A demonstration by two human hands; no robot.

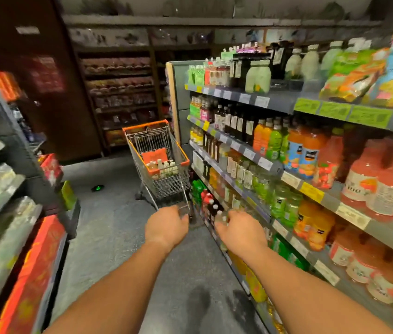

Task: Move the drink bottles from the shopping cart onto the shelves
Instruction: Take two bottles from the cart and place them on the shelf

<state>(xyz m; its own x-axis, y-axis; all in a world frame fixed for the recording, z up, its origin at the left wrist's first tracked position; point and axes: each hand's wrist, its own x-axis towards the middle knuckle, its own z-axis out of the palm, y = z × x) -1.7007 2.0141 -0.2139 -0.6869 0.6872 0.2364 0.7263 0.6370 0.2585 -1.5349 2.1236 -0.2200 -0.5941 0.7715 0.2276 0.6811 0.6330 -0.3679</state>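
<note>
Several drink bottles (164, 168) with pale caps stand upright in the basket of the shopping cart (160, 162), grouped toward its near end in front of an orange card. The cart is a wire one with orange trim, parked up the aisle, just beside the end of the shelves (287, 150) on the right and well apart from both hands.

The right hand (240, 231) reaches low toward the bottom of the shelves, back of the hand up, its grip curled round a small clear bottle (222, 216) with a pale cap that pokes out past the fingers; motion blur softens the outline, so it may be more than one bottle. The left hand (166, 227) stretches forward beside it over the floor (118, 237), fingers bent downward; its grip appears to hold something small and dark at the fingertips, but I cannot tell what, or whether it holds anything at all.

The shelves carry rows of juice: orange, green and pink bottles in the middle tiers, dark glass bottles higher up, pale green ones on top. Across the aisle on the left stands another rack (9, 189) with boxed goods, and a dark shelving wall closes the far end.
</note>
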